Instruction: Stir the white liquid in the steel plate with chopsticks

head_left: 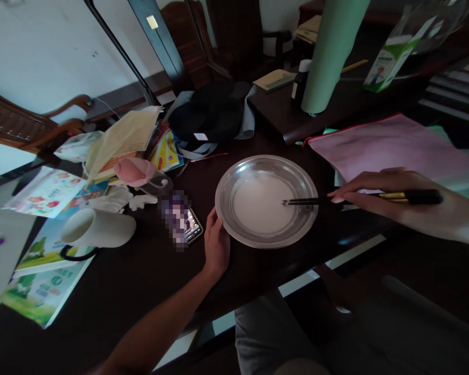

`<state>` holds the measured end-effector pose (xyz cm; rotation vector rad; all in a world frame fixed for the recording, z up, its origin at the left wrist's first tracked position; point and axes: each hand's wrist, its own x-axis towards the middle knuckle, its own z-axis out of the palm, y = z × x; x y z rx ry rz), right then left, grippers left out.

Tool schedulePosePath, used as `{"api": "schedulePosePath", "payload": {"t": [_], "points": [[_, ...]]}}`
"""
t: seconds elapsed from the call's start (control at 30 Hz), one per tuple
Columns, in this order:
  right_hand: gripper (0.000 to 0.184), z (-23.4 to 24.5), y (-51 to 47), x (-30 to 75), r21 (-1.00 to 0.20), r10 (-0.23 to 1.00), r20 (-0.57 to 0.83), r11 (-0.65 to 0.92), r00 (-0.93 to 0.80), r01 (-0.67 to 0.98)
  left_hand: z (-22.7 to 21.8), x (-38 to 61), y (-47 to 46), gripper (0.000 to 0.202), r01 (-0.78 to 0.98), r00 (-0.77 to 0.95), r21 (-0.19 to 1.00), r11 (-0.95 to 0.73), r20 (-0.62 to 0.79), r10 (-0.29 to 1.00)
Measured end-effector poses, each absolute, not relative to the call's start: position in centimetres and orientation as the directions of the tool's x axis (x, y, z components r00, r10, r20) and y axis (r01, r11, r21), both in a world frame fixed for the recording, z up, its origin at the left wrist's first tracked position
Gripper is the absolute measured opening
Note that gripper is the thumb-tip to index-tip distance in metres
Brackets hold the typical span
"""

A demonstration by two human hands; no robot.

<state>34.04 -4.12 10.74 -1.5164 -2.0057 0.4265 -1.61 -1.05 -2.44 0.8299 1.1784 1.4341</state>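
Observation:
A shallow round metal bowl (263, 240) stands on the dark table, with a pale, milky-looking liquid (258, 203) in its bottom. My left hand (217, 245) grips the bowl's left rim, the fingers partly hidden beside it. From the right, my right hand (391, 198) is closed around a pair of black chopsticks (307, 201) with gold bands near the back end. Their tips reach over the right rim to the liquid; whether they dip into it I cannot tell. Left of my left hand lies a phone (193, 229) with its screen lit, partly blurred.
At left are a white mug (113, 227) on its side, picture books (39, 297), crumpled tissue (117, 199) and a pink-topped bottle (135, 172). A black bag (207, 112) lies behind the bowl. A pink zip pouch (379, 146) and green cylinder (330, 57) are at right.

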Motion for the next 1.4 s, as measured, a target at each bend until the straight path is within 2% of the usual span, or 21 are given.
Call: {"api": "schedulePosePath", "payload": {"t": [0.13,0.27,0.53,0.67,0.87,1.0,1.1,1.23,1.4], "points": [[0.034,11.1,-4.8,34.0,-0.626,0.959,0.180,0.283,-0.218,0.727,-2.5,-1.6,-1.1,0.037,-0.297,-0.191,0.954,0.042,-0.102,0.976],[0.028,11.0,-3.9,32.0,-0.732,0.924,0.105,0.322,-0.367,0.600,-2.5,-1.6,-1.1,0.037,-0.311,-0.182,0.950,0.033,-0.093,0.979],[0.024,6.8,-1.1,28.7,-0.712,0.916,0.234,0.390,-0.326,0.584,-2.3,-1.5,-1.1,0.034,-0.328,-0.192,0.944,0.030,-0.097,0.977],[0.023,7.0,-0.2,29.2,-0.685,0.918,0.304,0.397,-0.254,0.611,-2.4,-1.7,-1.1,0.034,-0.304,-0.182,0.952,0.039,-0.098,0.978],[0.018,9.9,-1.2,31.2,-0.709,0.937,0.272,0.349,-0.219,0.612,-2.3,-1.6,-1.1,0.033,-0.325,-0.203,0.945,0.045,-0.116,0.972],[0.024,11.5,-3.0,33.0,-0.696,0.949,0.237,0.315,-0.208,0.645,-2.3,-1.5,-1.2,0.037,-0.347,-0.199,0.936,0.057,-0.133,0.971],[0.028,12.1,-4.0,33.6,-0.701,0.948,0.172,0.309,-0.269,0.642,-2.2,-1.5,-1.2,0.040,-0.338,-0.201,0.940,0.053,-0.127,0.971],[0.019,11.0,-4.2,32.4,-0.768,0.920,0.146,0.337,-0.362,0.545,-2.2,-1.7,-1.2,0.037,-0.294,-0.171,0.954,0.054,-0.108,0.979],[0.017,7.7,-2.9,29.5,-0.769,0.888,0.263,0.429,-0.377,0.474,-2.3,-1.6,-1.1,0.037,-0.326,-0.185,0.944,0.049,-0.115,0.976]]}}
